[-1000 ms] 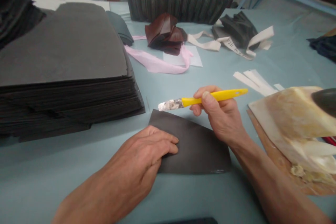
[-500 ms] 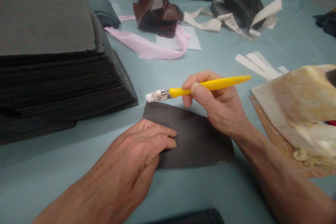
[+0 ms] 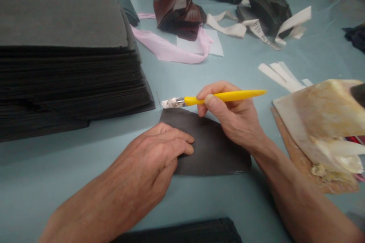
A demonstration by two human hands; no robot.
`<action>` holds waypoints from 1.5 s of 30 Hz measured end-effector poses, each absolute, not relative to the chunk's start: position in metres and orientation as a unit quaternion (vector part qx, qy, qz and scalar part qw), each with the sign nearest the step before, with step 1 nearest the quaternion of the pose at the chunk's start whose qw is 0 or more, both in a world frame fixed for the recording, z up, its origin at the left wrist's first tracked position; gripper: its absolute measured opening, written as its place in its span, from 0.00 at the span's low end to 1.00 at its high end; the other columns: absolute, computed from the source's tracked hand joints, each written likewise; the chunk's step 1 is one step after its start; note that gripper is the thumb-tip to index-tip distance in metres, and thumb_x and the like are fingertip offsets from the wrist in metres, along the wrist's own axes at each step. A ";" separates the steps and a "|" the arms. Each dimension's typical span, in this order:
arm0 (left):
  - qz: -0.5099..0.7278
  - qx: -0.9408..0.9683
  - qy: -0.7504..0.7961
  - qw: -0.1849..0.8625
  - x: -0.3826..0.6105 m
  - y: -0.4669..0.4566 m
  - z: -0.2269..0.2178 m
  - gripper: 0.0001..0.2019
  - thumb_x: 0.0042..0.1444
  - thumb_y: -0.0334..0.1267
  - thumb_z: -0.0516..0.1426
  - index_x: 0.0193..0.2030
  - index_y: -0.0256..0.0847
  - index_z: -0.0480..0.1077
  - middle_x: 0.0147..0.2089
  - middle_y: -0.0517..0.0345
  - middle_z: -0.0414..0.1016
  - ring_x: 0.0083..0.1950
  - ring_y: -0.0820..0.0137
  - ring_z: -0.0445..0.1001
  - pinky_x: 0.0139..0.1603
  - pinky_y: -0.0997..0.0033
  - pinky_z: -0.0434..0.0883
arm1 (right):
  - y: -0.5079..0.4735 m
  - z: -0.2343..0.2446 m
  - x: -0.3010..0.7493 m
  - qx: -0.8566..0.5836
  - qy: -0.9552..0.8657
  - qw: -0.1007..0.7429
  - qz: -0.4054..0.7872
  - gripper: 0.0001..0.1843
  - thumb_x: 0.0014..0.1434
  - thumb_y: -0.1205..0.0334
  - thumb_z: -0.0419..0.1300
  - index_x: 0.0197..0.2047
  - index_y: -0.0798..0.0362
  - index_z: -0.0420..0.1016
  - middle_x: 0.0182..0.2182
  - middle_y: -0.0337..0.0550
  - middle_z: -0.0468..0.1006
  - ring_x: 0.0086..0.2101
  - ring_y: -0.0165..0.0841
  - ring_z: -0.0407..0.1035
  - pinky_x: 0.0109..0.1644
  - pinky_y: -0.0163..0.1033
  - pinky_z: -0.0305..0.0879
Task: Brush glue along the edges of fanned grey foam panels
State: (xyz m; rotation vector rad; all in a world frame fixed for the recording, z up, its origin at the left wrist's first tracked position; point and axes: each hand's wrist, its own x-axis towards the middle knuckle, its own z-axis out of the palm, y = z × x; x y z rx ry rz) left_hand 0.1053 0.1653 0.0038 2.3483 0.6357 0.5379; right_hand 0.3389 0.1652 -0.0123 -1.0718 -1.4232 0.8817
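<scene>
A dark grey cut piece of sheet material (image 3: 211, 148) lies flat on the blue table in front of me. My left hand (image 3: 155, 153) presses down on its left end with the fingers curled together. My right hand (image 3: 230, 115) pinches a yellow-handled brush (image 3: 219, 97) held level, its glue-caked bristles pointing left just above the piece's far corner. The brush tip hovers close to the sheet; I cannot tell whether it touches.
A tall stack of dark sheets (image 3: 62, 45) fills the left. At right stands a glue-crusted container (image 3: 322, 121) on a board. Farther back lie a brown leather bundle (image 3: 178, 11), a pink strip (image 3: 168, 49), white strips (image 3: 281, 74) and a black bundle (image 3: 266, 7).
My view has tilted down and shifted a little. The brush tip has dropped closer to the piece's far corner; my left hand stays on the sheet.
</scene>
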 end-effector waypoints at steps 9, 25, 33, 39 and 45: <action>0.210 0.891 0.235 0.328 0.100 0.164 -0.009 0.17 0.72 0.25 0.51 0.56 0.44 0.78 0.60 0.60 0.84 0.64 0.72 0.78 0.70 0.69 0.74 | 0.166 -0.017 0.341 -0.437 -0.623 0.544 0.355 0.10 0.74 0.53 0.67 0.42 0.49 0.80 0.30 0.34 0.79 0.33 0.27 0.74 0.45 0.38 0.72; 0.197 0.894 0.242 0.321 0.102 0.165 -0.011 0.17 0.72 0.26 0.50 0.53 0.44 0.79 0.59 0.61 0.84 0.62 0.70 0.79 0.68 0.66 0.73 | 0.156 -0.012 0.351 -0.453 -0.646 0.527 0.317 0.11 0.74 0.52 0.66 0.42 0.49 0.80 0.30 0.34 0.79 0.33 0.28 0.74 0.47 0.39 0.72; 0.178 0.886 0.262 0.339 0.103 0.167 -0.010 0.18 0.71 0.29 0.50 0.53 0.45 0.81 0.60 0.61 0.85 0.62 0.67 0.80 0.69 0.63 0.74 | 0.152 -0.008 0.358 -0.461 -0.649 0.522 0.307 0.13 0.74 0.50 0.66 0.41 0.49 0.80 0.30 0.34 0.79 0.33 0.29 0.74 0.44 0.39 0.71; 0.186 0.891 0.250 0.331 0.105 0.169 -0.010 0.18 0.71 0.29 0.50 0.52 0.44 0.81 0.59 0.60 0.86 0.61 0.66 0.80 0.67 0.62 0.75 | 0.156 -0.006 0.349 -0.440 -0.651 0.533 0.315 0.12 0.74 0.50 0.66 0.42 0.49 0.80 0.30 0.34 0.79 0.33 0.27 0.74 0.44 0.38 0.70; 0.189 0.892 0.247 0.329 0.104 0.169 -0.011 0.17 0.70 0.29 0.50 0.52 0.43 0.81 0.59 0.58 0.86 0.61 0.65 0.81 0.70 0.60 0.75 | 0.165 -0.007 0.342 -0.437 -0.660 0.517 0.326 0.16 0.74 0.46 0.66 0.42 0.50 0.81 0.30 0.34 0.79 0.33 0.27 0.73 0.44 0.38 0.70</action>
